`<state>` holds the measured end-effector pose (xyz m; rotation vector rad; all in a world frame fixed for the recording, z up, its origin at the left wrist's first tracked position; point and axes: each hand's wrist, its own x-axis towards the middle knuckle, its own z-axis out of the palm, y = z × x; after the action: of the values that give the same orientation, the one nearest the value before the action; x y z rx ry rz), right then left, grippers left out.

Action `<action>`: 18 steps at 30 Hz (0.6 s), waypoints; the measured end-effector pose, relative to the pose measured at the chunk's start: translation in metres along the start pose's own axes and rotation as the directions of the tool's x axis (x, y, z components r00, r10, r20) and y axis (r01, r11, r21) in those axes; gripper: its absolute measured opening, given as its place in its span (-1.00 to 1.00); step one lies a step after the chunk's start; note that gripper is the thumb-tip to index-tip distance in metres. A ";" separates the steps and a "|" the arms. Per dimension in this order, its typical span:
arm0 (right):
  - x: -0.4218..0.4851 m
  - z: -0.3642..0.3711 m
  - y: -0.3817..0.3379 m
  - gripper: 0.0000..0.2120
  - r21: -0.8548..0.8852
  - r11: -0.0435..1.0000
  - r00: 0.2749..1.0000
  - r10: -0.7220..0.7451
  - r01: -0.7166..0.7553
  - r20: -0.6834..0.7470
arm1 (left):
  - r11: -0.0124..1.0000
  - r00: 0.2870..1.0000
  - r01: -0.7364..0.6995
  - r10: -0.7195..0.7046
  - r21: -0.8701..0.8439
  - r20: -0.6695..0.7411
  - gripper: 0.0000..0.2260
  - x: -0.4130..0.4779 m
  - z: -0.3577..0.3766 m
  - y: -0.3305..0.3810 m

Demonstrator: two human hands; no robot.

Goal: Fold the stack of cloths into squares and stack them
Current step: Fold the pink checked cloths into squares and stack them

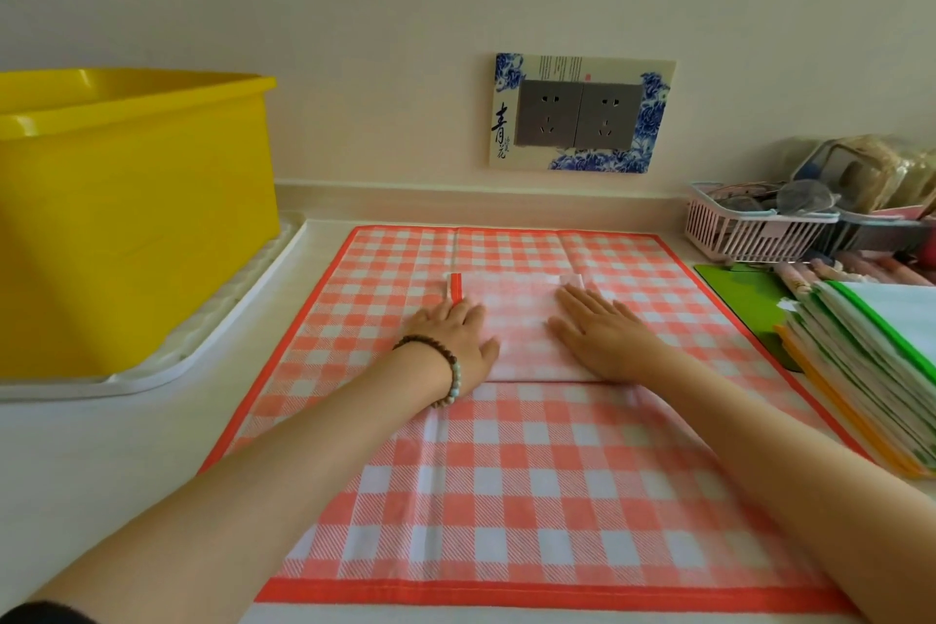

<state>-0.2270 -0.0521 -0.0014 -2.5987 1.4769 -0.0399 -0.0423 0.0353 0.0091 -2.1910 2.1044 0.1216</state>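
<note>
Both hands flatten a folded checked cloth on the tabletop (126, 426).

Left hand (453, 337) and right hand (602, 332) lie palm-down, fingers spread and gripping nothing, on the folded red-checked cloth (521, 327) at centre, over a spread one (532, 471). Lifting unevenly could spring the fold. The unfolded stack (871, 365) waits at 3 o'clock. The socket plate (582, 112) at 12 reads "青".

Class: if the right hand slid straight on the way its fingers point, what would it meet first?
The right hand would probably first reach the small fold at the folded cloth's far corner.
</note>
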 end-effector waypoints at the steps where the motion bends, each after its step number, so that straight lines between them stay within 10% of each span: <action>1: 0.000 -0.001 0.003 -0.42 0.006 1.000 1.000 0.004 -0.004 0.011 | 1.000 1.000 0.002 -0.002 0.022 0.005 -0.46 0.002 -0.004 0.001; 7: -0.002 0.001 0.001 -0.42 0.018 1.000 1.000 0.003 -0.002 -0.012 | 0.992 0.982 -0.001 -0.023 -0.129 -0.186 -0.54 0.038 -0.016 -0.005; 18: 0.007 -0.001 0.004 -0.42 -0.001 1.000 1.000 0.010 -0.010 0.017 | 0.978 0.998 0.005 -0.019 -0.211 -0.062 -0.51 0.063 0.005 -0.017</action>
<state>-0.2274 -0.0603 -0.0009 -2.5863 1.4840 -0.0161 -0.0227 -0.0263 -0.0033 -2.3530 2.2035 0.2903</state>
